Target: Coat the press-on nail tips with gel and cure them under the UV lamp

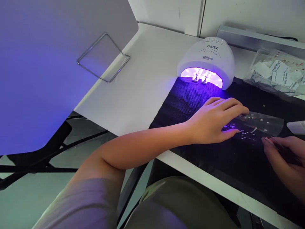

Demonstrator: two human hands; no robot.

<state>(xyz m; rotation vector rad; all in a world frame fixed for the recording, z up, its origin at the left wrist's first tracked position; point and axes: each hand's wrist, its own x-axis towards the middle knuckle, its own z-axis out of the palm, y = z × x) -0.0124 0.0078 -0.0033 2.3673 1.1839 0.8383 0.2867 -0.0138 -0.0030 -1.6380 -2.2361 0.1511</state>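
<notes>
My left hand (214, 121) reaches across the black cloth with its thumb and forefinger apart. Its fingertips rest at the left end of a clear plastic sheet (276, 122), on which small rhinestones and pearly bits are scattered. At the right edge, my right hand (283, 156) is closed around thin tweezers (277, 142), their tips close to the sheet's lower side. Part of the right hand is cut off by the frame. A white nail lamp (207, 52) glows purple behind my left hand. Two small stands bearing nail tips (204, 78) sit in its opening.
A clear plastic box (252, 74) of alcohol pad packets is at the back right. A white object (296, 127) lies at the right. The black cloth (214, 162) covers the white table (147, 63). A large board with a wire stand (90, 51) leans at left.
</notes>
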